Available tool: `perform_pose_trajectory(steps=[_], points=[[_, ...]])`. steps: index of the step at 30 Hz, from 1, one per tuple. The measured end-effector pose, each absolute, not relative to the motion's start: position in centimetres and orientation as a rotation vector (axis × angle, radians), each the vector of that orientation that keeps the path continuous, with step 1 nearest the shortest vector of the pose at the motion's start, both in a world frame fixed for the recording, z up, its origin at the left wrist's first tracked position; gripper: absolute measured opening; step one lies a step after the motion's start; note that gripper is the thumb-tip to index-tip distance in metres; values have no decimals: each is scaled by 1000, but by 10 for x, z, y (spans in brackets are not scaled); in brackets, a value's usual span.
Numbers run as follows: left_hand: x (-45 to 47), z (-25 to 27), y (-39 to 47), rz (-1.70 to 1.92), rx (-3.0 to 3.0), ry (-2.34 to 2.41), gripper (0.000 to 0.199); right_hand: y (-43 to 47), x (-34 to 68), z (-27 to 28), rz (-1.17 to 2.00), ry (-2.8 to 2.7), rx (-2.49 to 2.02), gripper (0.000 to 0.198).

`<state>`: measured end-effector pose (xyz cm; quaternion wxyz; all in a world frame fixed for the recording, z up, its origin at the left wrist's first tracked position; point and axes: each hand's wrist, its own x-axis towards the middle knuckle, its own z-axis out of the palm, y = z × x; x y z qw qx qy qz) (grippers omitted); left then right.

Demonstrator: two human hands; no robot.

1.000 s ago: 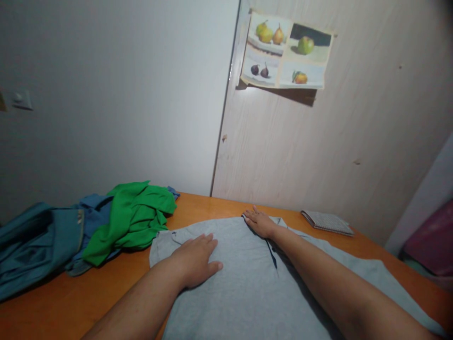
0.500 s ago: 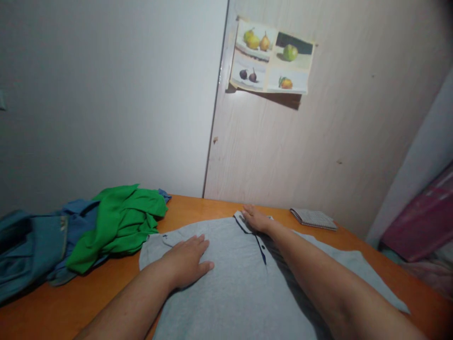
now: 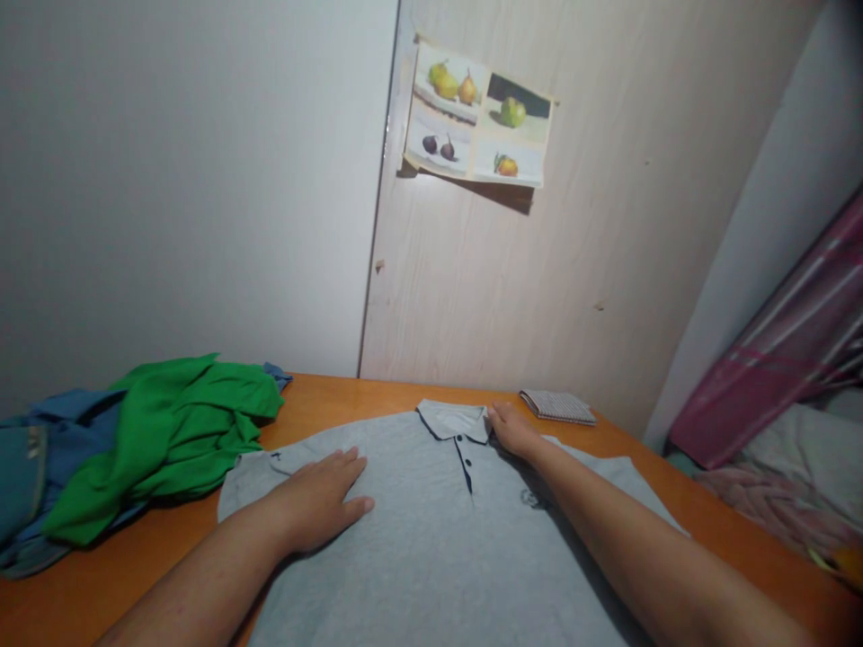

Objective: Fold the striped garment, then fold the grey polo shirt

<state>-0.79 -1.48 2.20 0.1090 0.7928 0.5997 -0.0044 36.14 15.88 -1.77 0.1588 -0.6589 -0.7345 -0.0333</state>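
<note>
A light grey polo shirt (image 3: pixel 404 539) with a dark-trimmed collar and button placket lies spread out face up, collar at the far end. My left hand (image 3: pixel 324 499) rests flat on its left chest area, fingers stretched and thumb apart. At the right end of the collar (image 3: pixel 449 419), my right hand (image 3: pixel 516 431) has its fingers bent in and closed on the collar's edge. The forearm crosses the shirt's right side and covers part of it.
Crumpled green cloth (image 3: pixel 182 422) and blue clothes (image 3: pixel 74 431) lie at the left of the orange table (image 3: pixel 324 395). A folded checked cloth (image 3: pixel 558 407) sits at the far right edge. A fruit picture (image 3: pixel 478 117) hangs on the panel behind.
My right hand has moved from on top of the collar to its right end, uncovering the collar. My left hand stays flat on the shirt. The view has turned slightly right.
</note>
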Motion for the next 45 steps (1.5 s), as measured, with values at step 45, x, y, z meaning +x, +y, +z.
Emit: perform_pose_trajectory(steps=[45], points=[[-12, 17, -11, 31, 2370, 1776, 83, 163, 391, 8, -5, -2120, -1970, 25]])
